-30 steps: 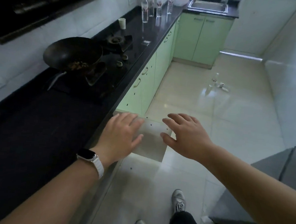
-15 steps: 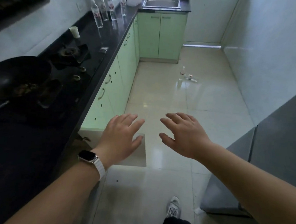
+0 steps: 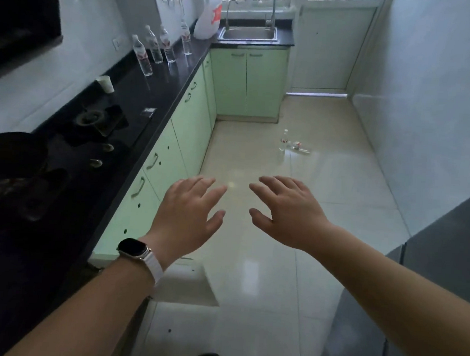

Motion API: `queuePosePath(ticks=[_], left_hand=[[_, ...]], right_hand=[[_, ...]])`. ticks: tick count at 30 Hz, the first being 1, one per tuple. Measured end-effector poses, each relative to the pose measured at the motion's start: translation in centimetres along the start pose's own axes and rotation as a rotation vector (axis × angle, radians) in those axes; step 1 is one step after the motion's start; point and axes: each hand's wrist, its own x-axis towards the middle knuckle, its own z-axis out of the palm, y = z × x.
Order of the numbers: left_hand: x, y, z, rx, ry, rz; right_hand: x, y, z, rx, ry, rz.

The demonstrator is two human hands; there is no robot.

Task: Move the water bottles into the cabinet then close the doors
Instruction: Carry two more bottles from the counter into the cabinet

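Left hand (image 3: 187, 219) is held out over the floor, palm down, fingers spread and nearly straight; nothing is gripped. Right hand (image 3: 289, 217) is held beside it in the same manner, fingers spread and relaxed, nothing gripped. The two hands are kept apart, thumbs turned toward each other. A dark-faced watch (image 3: 133, 250) on a white strap is worn on the left wrist.

Below the left wrist a pale cabinet door (image 3: 191, 288) is seen swung out over the tiled floor (image 3: 336, 211). The run of green cabinets (image 3: 175, 146) along the left side is seen with doors closed further on.

Four water bottles (image 3: 153, 47) are noted upright on the black countertop (image 3: 162, 91), at its far end near the wall, well apart from both hands. Two more are noted on the floor ahead: an upright bottle (image 3: 284, 139) and, just beside it, a lying bottle (image 3: 299, 146).

On the countertop nearer the camera, a white cup (image 3: 105, 83), a gas burner (image 3: 94, 117) and a dark wok (image 3: 9, 158) are recorded. A steel sink (image 3: 249, 33) with a tap is set at the far end, a white bag (image 3: 210, 16) next to it. A grey unit (image 3: 444, 245) is seen at the right edge
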Motion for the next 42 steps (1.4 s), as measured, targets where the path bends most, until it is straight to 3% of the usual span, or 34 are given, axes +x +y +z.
queuePosePath(ticks=[12,22,30,42], left_hand=[[13.9,-5.4,6.8,-0.065,0.048,0.085],[28.2,-9.2,10.4,-0.117,0.119,0.211],[36.0,-9.4,13.6,-0.108,0.138,0.206],[51.4,-4.6,17.0,0.041,0.104,0.082]], right_hand=[[10.3,8.3,3.0,-0.049,-0.061,0.096],[19.8,14.4,2.0,-0.17,0.054,0.144],[25.7,21.3,4.0,-0.158,0.031,0.109],[36.7,38.8,6.2,-0.064,0.074,-0.087]])
